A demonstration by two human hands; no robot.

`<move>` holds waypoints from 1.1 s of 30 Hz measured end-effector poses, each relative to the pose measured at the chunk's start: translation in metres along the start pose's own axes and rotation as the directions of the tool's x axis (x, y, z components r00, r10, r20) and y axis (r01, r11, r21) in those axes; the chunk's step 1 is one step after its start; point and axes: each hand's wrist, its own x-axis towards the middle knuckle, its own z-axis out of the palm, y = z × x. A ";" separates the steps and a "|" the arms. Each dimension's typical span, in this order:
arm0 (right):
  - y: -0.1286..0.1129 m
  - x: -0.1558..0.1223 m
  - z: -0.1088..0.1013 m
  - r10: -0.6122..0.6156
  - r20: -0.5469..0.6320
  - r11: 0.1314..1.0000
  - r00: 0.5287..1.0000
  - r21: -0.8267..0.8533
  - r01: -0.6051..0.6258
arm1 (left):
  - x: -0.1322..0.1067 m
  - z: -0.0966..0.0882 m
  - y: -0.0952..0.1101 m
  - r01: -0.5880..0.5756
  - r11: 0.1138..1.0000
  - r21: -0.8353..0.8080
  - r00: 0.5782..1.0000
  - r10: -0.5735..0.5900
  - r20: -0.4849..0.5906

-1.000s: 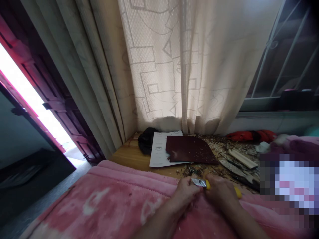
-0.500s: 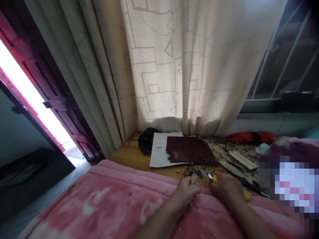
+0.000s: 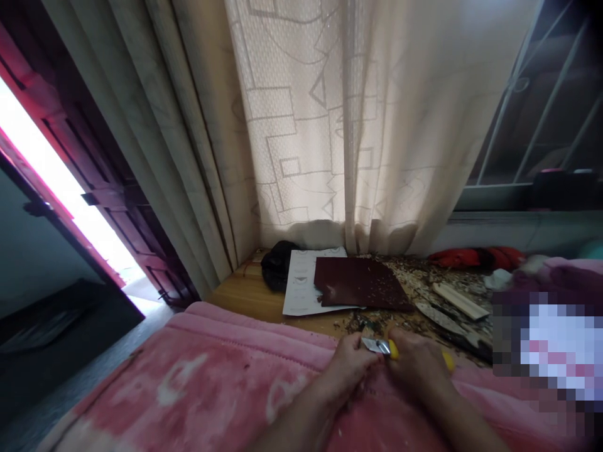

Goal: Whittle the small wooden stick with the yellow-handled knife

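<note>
My right hand (image 3: 419, 361) is closed around a yellow-handled utility knife (image 3: 393, 349), its metal blade end pointing left. The blade lies across the top of my left hand (image 3: 351, 361), close to the thumb. My left hand is closed on a small piece of wood, which is mostly hidden now by the fingers and the blade. Both hands are just above the pink blanket (image 3: 188, 370), near the table edge. Wood shavings (image 3: 367, 321) lie on the table beyond them.
A dark red board (image 3: 358, 282) lies over a white printed sheet (image 3: 296, 295) beside a black bundle (image 3: 277, 267). On the right are a pale wooden strip (image 3: 459, 301), a long blade (image 3: 440, 319) and a red item (image 3: 475, 257). A curtain (image 3: 301, 125) hangs behind.
The knife in my right hand has moved left and slightly down, and its blade now crosses over my left hand at the wood piece. My left hand has stayed nearly still.
</note>
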 end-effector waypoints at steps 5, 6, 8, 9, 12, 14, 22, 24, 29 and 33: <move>0.000 -0.001 0.003 -0.023 -0.014 1.000 1.000 -0.016 0.023 | -0.001 0.001 0.001 -0.023 1.000 -0.006 0.999 0.022 -0.026; 0.000 -0.001 0.004 -0.025 -0.015 1.000 1.000 -0.017 0.025 | -0.001 0.001 0.001 -0.023 1.000 -0.009 1.000 0.023 -0.020; 0.000 -0.001 0.006 -0.022 -0.014 1.000 1.000 -0.022 0.022 | -0.001 0.000 0.001 -0.024 0.999 -0.020 1.000 0.024 -0.012; 0.000 -0.001 0.006 -0.018 -0.010 1.000 1.000 -0.026 0.018 | -0.001 0.000 0.001 -0.023 0.999 -0.024 1.000 0.023 -0.013; 0.000 -0.001 0.007 -0.001 0.005 0.999 1.000 -0.035 0.001 | -0.001 0.000 0.002 -0.019 0.999 -0.032 0.999 0.018 -0.030; -0.001 0.000 0.008 0.009 0.016 0.999 1.000 -0.037 -0.009 | 0.000 0.001 0.003 -0.018 0.999 -0.042 0.999 0.016 -0.027; 0.000 0.002 0.005 0.068 0.079 0.997 0.995 -0.039 -0.065 | -0.001 0.001 0.006 0.050 0.998 -0.023 0.999 -0.050 -0.007; -0.001 0.002 0.003 0.090 0.098 0.995 0.991 -0.048 -0.086 | -0.001 0.001 0.006 0.059 0.998 -0.016 0.998 -0.059 0.020; -0.003 0.003 0.000 0.115 0.133 0.993 0.984 -0.039 -0.111 | -0.001 0.002 0.008 0.066 0.998 -0.004 0.997 -0.066 0.034; 0.009 0.007 0.003 0.159 0.122 0.987 0.980 -0.034 -0.156 | -0.003 0.003 0.007 0.011 1.000 0.020 1.000 -0.011 -0.014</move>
